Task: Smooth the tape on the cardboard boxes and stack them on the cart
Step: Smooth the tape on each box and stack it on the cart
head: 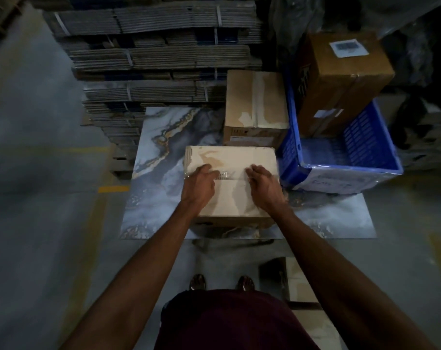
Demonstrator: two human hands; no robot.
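A pale cardboard box [233, 198] sits on the marbled blue-grey platform [161, 173] in front of me. A strip of clear tape [230, 174] runs across its top. My left hand [201, 184] lies flat on the left part of the tape, fingers spread and pressing down. My right hand [263, 184] presses the right part the same way. Neither hand holds anything. A second taped cardboard box [256, 108] stands just behind the first, on the same platform.
A blue plastic crate [340, 157] to the right holds a tilted brown box [340, 79] with a white label. Bundles of flat cardboard [154, 59] are stacked high behind the platform. Another box [297, 281] sits on the concrete floor by my feet.
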